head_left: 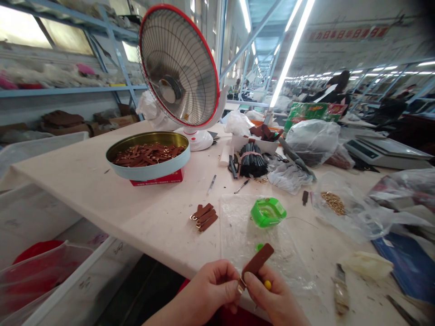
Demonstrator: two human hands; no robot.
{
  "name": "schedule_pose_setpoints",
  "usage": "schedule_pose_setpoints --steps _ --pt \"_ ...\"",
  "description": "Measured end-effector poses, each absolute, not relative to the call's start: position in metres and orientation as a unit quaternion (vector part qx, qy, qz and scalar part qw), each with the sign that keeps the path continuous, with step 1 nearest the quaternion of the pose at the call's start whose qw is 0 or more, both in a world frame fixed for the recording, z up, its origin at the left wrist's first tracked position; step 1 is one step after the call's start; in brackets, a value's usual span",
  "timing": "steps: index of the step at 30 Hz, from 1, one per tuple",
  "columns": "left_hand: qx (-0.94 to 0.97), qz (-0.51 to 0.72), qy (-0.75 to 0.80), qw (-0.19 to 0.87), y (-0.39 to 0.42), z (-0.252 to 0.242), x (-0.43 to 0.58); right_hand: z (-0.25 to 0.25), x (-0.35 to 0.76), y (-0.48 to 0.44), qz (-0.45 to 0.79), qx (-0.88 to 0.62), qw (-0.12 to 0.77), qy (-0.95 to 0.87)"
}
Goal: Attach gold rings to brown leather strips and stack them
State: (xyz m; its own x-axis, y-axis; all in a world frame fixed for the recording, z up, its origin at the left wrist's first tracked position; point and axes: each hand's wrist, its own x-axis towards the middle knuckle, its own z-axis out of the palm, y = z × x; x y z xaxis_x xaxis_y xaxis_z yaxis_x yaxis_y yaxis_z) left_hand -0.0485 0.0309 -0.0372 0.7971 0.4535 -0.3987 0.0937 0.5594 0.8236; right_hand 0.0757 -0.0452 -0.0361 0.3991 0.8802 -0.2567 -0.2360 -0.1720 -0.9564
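Close to the table's near edge, my right hand (272,292) is closed on a brown leather tab (258,260) that points up and to the right. A small yellow knob (268,285) shows between its fingers; the rest of that object is hidden. My left hand (220,284) pinches small gold-coloured metal hardware (240,286) at the tab's lower end. Just beyond my hands lies a clear plastic sheet (234,226), with a green plastic container (268,212) on it. Several brown tabs with gold hooks (205,217) form a small pile to the left of the sheet.
A round tin (149,170) of brown tabs rests on a red box (158,179), near a heater with a red rim (180,65). Rightward are a bag of gold hardware (333,203), a taped-handle blade (340,290) and a scale (384,149). Two pens (211,184) lie mid-table.
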Motion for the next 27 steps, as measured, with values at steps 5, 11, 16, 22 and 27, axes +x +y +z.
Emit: schedule_pose_setpoints --steps 5,11,16,22,27 --pt "0.417 0.092 0.300 0.853 0.031 -0.037 -0.049 -0.034 0.077 -0.048 0.455 -0.610 0.579 -0.293" --pt "0.466 0.114 0.300 0.824 0.033 -0.041 -0.049 -0.029 0.076 -0.046 0.476 -0.606 0.574 -0.277" --pt "0.544 0.092 0.293 0.781 0.037 -0.038 -0.052 -0.027 0.075 -0.045 0.512 -0.590 0.585 -0.217" --pt "0.499 0.083 0.278 0.817 0.040 -0.028 -0.055 -0.035 0.074 -0.047 0.566 -0.568 0.573 -0.169" --pt "0.482 0.105 0.287 0.821 0.040 -0.037 -0.053 -0.035 0.070 -0.046 0.514 -0.595 0.578 -0.221"
